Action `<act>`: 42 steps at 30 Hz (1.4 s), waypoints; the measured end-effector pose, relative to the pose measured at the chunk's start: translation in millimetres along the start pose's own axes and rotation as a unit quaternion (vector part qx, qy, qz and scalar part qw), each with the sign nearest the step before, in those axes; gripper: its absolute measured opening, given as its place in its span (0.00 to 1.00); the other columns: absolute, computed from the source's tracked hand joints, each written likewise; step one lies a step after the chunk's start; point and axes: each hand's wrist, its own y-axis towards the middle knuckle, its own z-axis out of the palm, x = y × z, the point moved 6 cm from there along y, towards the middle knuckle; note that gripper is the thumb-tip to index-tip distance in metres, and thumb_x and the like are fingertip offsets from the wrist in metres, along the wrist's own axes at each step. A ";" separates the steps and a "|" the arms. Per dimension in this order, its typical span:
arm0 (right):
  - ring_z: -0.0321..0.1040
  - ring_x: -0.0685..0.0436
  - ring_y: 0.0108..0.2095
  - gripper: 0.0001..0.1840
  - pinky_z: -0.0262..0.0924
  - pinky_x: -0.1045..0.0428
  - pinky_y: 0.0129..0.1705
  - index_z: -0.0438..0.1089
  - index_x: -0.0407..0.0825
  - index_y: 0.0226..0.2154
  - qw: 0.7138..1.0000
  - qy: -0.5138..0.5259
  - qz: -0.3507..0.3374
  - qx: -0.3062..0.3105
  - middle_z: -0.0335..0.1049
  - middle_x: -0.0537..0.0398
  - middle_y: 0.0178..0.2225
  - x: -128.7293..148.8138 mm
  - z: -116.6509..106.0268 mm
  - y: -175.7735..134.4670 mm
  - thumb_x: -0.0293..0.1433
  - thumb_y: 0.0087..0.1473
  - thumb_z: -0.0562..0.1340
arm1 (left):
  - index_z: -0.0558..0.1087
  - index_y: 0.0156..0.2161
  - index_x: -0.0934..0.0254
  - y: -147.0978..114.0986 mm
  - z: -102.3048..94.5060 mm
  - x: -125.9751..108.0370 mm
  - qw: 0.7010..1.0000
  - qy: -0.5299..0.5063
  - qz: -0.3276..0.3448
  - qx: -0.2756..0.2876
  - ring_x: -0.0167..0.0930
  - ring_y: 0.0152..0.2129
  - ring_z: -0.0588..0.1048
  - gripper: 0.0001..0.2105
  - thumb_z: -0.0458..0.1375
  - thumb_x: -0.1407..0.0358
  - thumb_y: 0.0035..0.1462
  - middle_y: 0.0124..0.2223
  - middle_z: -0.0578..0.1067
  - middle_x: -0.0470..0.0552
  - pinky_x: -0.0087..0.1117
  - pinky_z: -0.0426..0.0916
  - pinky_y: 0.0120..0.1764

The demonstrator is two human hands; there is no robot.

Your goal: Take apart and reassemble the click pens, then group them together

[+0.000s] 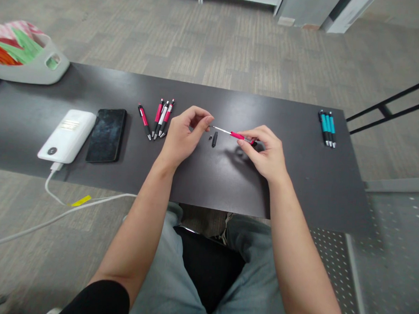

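Note:
My right hand [266, 150] grips a pink pen barrel [237, 135] whose refill [222, 129] sticks out bare toward the left. My left hand [187, 133] is pinched closed at the refill's tip; whatever lies between thumb and finger is too small to make out. Below the refill, a black pen grip [214, 139] lies on the dark table [208, 185], and a tiny dark piece [210, 138] is beside it. Just left of my left hand are several pens, among them a pink and black pen [144, 121] and a white pen [163, 119].
Three teal pens [327, 129] lie together at the table's right end. On the left are a black phone [107, 135] and a white power bank [67, 135] with a cable [56, 167] hanging off the near edge. A pale basket [56, 67] stands at the far left.

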 end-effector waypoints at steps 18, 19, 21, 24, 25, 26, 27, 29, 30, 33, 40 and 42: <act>0.72 0.29 0.44 0.11 0.62 0.29 0.51 0.81 0.64 0.45 0.995 -0.096 -0.001 0.041 0.76 0.49 0.41 8.6 -3.0 -2.1 0.43 0.59 0.71 | 0.76 0.43 0.61 -3.6 7.1 -6.1 0.993 0.077 0.061 0.066 0.30 0.29 0.74 0.04 0.59 0.65 0.69 0.32 0.76 0.45 0.32 0.65 0.36; 0.72 0.29 0.44 0.11 0.62 0.30 0.51 0.81 0.64 0.45 0.995 -0.095 -0.003 0.044 0.76 0.49 0.41 8.7 -2.1 -2.2 0.43 0.59 0.71 | 0.76 0.44 0.61 -3.9 8.3 -6.0 0.993 0.075 0.063 0.070 0.30 0.30 0.74 0.04 0.59 0.65 0.69 0.32 0.76 0.45 0.32 0.65 0.36; 0.71 0.30 0.45 0.10 0.62 0.30 0.51 0.81 0.64 0.45 0.994 -0.094 -0.006 0.047 0.75 0.49 0.41 9.8 0.2 -2.0 0.43 0.60 0.70 | 0.77 0.44 0.61 -4.4 10.8 -6.6 0.992 0.072 0.068 0.074 0.30 0.30 0.74 0.04 0.59 0.65 0.69 0.33 0.77 0.45 0.32 0.66 0.36; 0.71 0.31 0.45 0.09 0.63 0.31 0.52 0.81 0.63 0.45 0.994 -0.098 -0.005 0.052 0.75 0.49 0.42 12.1 4.1 -1.7 0.43 0.62 0.68 | 0.77 0.44 0.61 -5.1 13.9 -8.9 0.991 0.074 0.078 0.074 0.30 0.31 0.75 0.04 0.59 0.65 0.69 0.35 0.78 0.46 0.32 0.67 0.38; 0.71 0.31 0.45 0.10 0.62 0.32 0.52 0.81 0.63 0.45 0.993 -0.100 -0.003 0.055 0.75 0.48 0.42 12.5 5.4 -1.6 0.43 0.63 0.68 | 0.77 0.44 0.61 -5.3 14.7 -9.8 0.991 0.076 0.081 0.073 0.30 0.32 0.76 0.04 0.59 0.66 0.69 0.36 0.79 0.47 0.32 0.67 0.38; 0.71 0.31 0.45 0.10 0.62 0.32 0.52 0.80 0.62 0.45 0.993 -0.101 -0.003 0.058 0.75 0.48 0.42 12.7 6.7 -1.6 0.43 0.63 0.68 | 0.77 0.44 0.61 -5.5 15.2 -10.6 0.991 0.077 0.084 0.070 0.30 0.33 0.76 0.04 0.59 0.66 0.69 0.37 0.79 0.47 0.31 0.67 0.38; 0.71 0.31 0.45 0.10 0.62 0.32 0.52 0.80 0.61 0.45 0.993 -0.102 -0.004 0.059 0.76 0.48 0.42 12.7 7.6 -1.7 0.43 0.63 0.68 | 0.77 0.44 0.61 -5.7 15.7 -11.3 0.991 0.079 0.087 0.068 0.30 0.33 0.76 0.04 0.60 0.67 0.68 0.38 0.80 0.47 0.31 0.67 0.38; 0.71 0.31 0.44 0.09 0.62 0.32 0.51 0.80 0.61 0.45 0.993 -0.104 -0.006 0.056 0.76 0.49 0.41 12.1 8.7 -1.8 0.42 0.63 0.68 | 0.77 0.44 0.62 -6.1 16.5 -12.4 0.990 0.079 0.094 0.064 0.30 0.34 0.76 0.04 0.60 0.67 0.68 0.38 0.80 0.47 0.31 0.68 0.38; 0.71 0.31 0.44 0.09 0.61 0.33 0.51 0.80 0.61 0.45 0.993 -0.105 -0.006 0.055 0.75 0.49 0.41 11.6 9.2 -1.9 0.42 0.63 0.68 | 0.77 0.44 0.62 -6.4 17.1 -12.9 0.990 0.077 0.097 0.061 0.30 0.34 0.76 0.04 0.60 0.68 0.67 0.38 0.80 0.47 0.31 0.68 0.38; 0.70 0.32 0.43 0.09 0.61 0.34 0.49 0.79 0.60 0.44 0.992 -0.110 -0.004 0.055 0.74 0.50 0.39 10.7 11.1 -2.1 0.42 0.63 0.68 | 0.77 0.44 0.61 -7.2 19.3 -14.1 0.992 0.062 0.099 0.049 0.29 0.34 0.76 0.03 0.61 0.68 0.67 0.39 0.79 0.48 0.31 0.69 0.38; 0.71 0.34 0.41 0.07 0.61 0.37 0.48 0.78 0.60 0.44 0.997 -0.068 -0.020 0.043 0.75 0.52 0.38 12.8 14.8 -2.1 0.39 0.63 0.68 | 0.75 0.50 0.60 -6.4 21.0 -15.3 0.996 0.017 0.074 0.052 0.30 0.35 0.76 0.12 0.66 0.60 0.65 0.42 0.79 0.49 0.32 0.70 0.42; 0.71 0.36 0.40 0.08 0.62 0.39 0.47 0.78 0.59 0.44 0.999 -0.032 -0.022 0.028 0.75 0.53 0.38 11.1 14.2 -2.0 0.39 0.62 0.69 | 0.74 0.52 0.59 -5.4 17.5 -11.4 0.994 0.054 0.061 0.072 0.33 0.40 0.76 0.18 0.70 0.56 0.60 0.47 0.78 0.51 0.35 0.71 0.45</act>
